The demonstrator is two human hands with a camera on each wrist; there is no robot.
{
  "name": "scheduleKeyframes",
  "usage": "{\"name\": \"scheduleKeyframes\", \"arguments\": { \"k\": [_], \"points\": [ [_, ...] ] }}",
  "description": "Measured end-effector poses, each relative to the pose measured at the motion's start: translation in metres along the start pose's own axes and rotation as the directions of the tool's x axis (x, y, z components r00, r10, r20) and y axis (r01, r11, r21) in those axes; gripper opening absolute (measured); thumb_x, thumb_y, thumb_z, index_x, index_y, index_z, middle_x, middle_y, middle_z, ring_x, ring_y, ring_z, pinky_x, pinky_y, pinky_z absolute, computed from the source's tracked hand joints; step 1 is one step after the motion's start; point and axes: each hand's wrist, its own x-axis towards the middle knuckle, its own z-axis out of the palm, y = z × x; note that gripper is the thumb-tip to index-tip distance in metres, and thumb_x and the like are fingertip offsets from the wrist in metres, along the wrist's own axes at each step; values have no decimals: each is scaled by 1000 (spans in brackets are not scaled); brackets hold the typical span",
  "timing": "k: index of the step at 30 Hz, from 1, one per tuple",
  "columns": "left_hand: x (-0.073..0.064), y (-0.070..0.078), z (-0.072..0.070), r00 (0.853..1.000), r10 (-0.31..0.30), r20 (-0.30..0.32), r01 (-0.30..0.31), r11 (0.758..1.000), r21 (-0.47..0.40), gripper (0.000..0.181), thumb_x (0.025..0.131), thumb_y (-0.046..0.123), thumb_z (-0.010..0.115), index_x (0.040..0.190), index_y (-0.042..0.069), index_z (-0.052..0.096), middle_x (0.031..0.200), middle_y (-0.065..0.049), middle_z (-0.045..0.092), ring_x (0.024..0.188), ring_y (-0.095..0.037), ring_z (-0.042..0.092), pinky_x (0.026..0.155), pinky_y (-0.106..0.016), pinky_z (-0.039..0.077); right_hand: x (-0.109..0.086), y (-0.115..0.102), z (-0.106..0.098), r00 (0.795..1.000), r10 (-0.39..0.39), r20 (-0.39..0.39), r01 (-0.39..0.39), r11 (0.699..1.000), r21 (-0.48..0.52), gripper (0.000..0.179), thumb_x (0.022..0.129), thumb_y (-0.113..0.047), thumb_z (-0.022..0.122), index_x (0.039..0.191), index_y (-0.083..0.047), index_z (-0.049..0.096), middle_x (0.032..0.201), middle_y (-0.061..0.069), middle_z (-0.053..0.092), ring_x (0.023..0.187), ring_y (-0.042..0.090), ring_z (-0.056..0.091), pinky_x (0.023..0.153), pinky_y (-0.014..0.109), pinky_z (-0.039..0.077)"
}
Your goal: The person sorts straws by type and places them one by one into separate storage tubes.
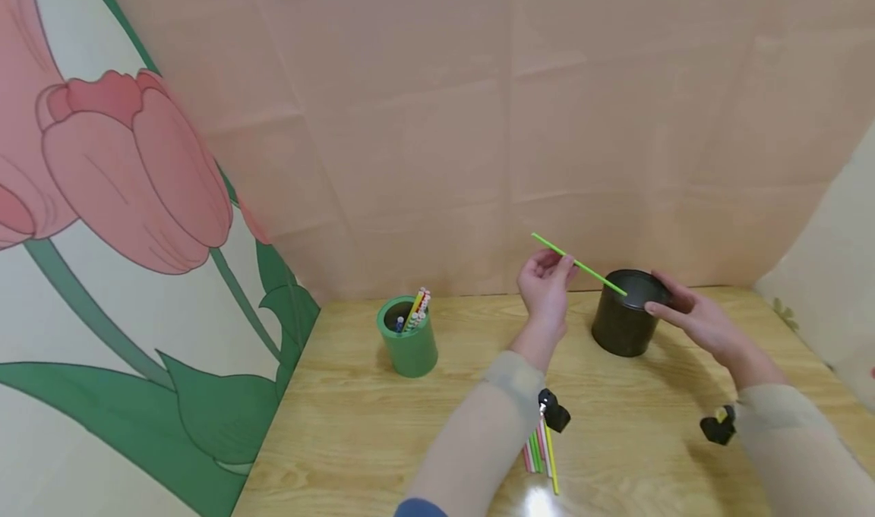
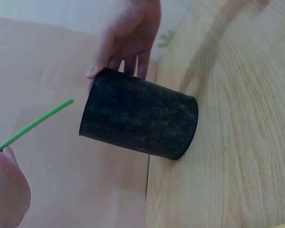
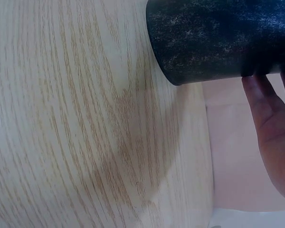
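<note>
My left hand [image 1: 545, 288] pinches a thin green stick [image 1: 589, 272] between thumb and fingers. The stick slants down to the right, its lower end overlapping the mouth of a black cylindrical cup [image 1: 620, 331] in the head view. In the left wrist view, the tip of the stick [image 2: 47, 115] shows just off the cup's rim. The cup stands upright on the table, and my right hand [image 1: 700, 326] holds it at the rim from the right, thumb in front and fingers behind. Right wrist view: fingertips [image 3: 249, 88] touch the cup's dark, mottled side.
A green cup [image 1: 415, 356] with several pens and patterned sticks stands at the back left of the wooden table [image 1: 355, 441]. Several coloured sticks [image 1: 535, 456] lie near the front, partly behind my left forearm. Pinkish sheeting [image 1: 410, 160] hangs behind the table.
</note>
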Motion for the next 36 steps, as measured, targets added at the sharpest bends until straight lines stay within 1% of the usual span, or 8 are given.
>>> {"name": "scheduleKeyframes", "arguments": {
  "k": [6, 11, 13, 19, 28, 31, 35, 36],
  "points": [
    [-3, -7, 13, 999, 45, 5, -45, 998, 52, 19, 87, -16, 78, 102, -6, 72, 99, -23, 73, 80, -15, 70, 82, -40, 68, -2, -2, -2, 1000, 5, 3, -5, 1000, 1, 82, 110, -39, 63, 173, -22, 14, 162, 38, 35, 143, 58, 39, 78, 2, 39],
    [-12, -16, 17, 998, 49, 29, -53, 988, 149, 18, 86, -17, 78, 98, -4, 73, 87, -6, 73, 75, -12, 68, 73, -30, 66, -2, -3, -3, 1000, 12, 7, -12, 1000, -1, 81, 110, -40, 63, 173, -27, 13, 163, 37, 34, 145, 58, 37, 78, 2, 38],
    [-15, -20, 16, 998, 49, 31, -53, 985, 166, 18, 85, -17, 78, 98, -4, 74, 85, -2, 73, 74, -11, 68, 72, -29, 66, -2, -3, -2, 1000, 13, 5, -13, 1000, -9, 81, 110, -41, 63, 173, -28, 13, 162, 37, 36, 144, 58, 38, 78, 2, 38],
    [-17, -27, 11, 997, 66, 38, -73, 970, 231, 16, 86, -12, 81, 96, -1, 75, 84, 1, 73, 74, -10, 69, 71, -26, 65, -2, -3, 3, 1000, -1, -2, 1, 1000, -5, 81, 110, -40, 63, 173, -24, 15, 159, 37, 40, 143, 57, 40, 79, 2, 39],
    [-20, -30, 2, 996, 64, 57, -79, 939, 334, 13, 87, -9, 83, 94, 0, 76, 83, 1, 73, 74, -8, 70, 71, -22, 63, -2, -7, 9, 1000, -8, 1, 8, 1000, -14, 82, 109, -40, 64, 173, -20, 17, 158, 36, 43, 143, 56, 41, 79, 2, 39],
    [-21, -28, 1, 997, 18, 75, -49, 901, 431, 15, 88, -3, 85, 100, 1, 78, 88, 0, 75, 78, -7, 71, 74, -21, 62, -1, -7, 12, 1000, -17, -5, 17, 1000, -10, 81, 109, -40, 64, 173, -20, 18, 157, 36, 44, 143, 55, 42, 79, 2, 39],
    [-25, -23, -1, 995, -94, 45, 52, 825, 562, 29, 88, 3, 88, 115, 3, 78, 99, -5, 78, 90, -12, 75, 82, -24, 63, 4, -8, 14, 999, -36, -10, 36, 999, 2, 80, 110, -38, 64, 173, -18, 19, 155, 37, 46, 142, 56, 43, 80, 2, 39],
    [-25, -23, -2, 992, -119, 31, 80, 821, 565, 32, 88, 3, 88, 118, 3, 78, 102, -8, 78, 93, -14, 76, 84, -27, 64, 5, -8, 15, 999, -38, -12, 38, 999, 4, 80, 110, -38, 63, 173, -18, 19, 154, 37, 46, 141, 55, 43, 80, 2, 39]
  ]
}}
